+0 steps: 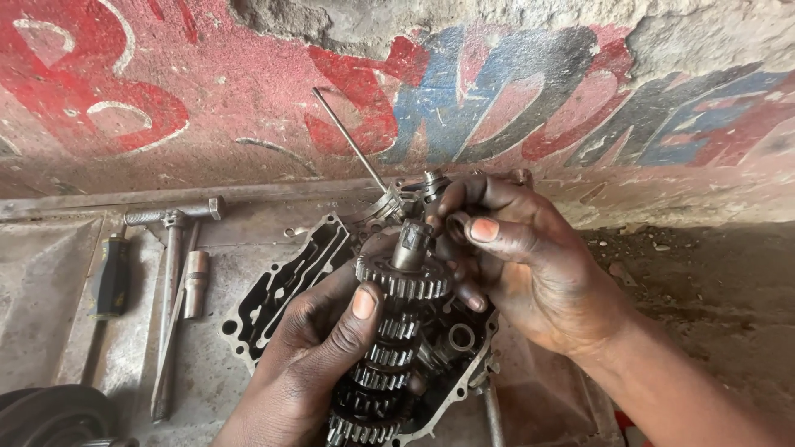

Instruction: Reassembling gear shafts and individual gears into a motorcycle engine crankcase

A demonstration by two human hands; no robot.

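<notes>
My left hand (319, 348) grips an oily gear shaft (396, 331) carrying several toothed gears, its thumb pressed on the upper gears. At the shaft's top end my right hand (513, 257) closes its fingers around the splined tip and a small dark part beside it. Both hands hover over a metal engine case half (447, 364). A thin steel rod (348, 136) sticks up behind the gears.
A dark engine cover (277, 290) lies left of the hands. Further left are a T-handle wrench (170, 273), a socket (195, 283) and a black-handled screwdriver (110, 277). A painted wall (497, 99) stands behind. Bare dirt ground (712, 290) is on the right.
</notes>
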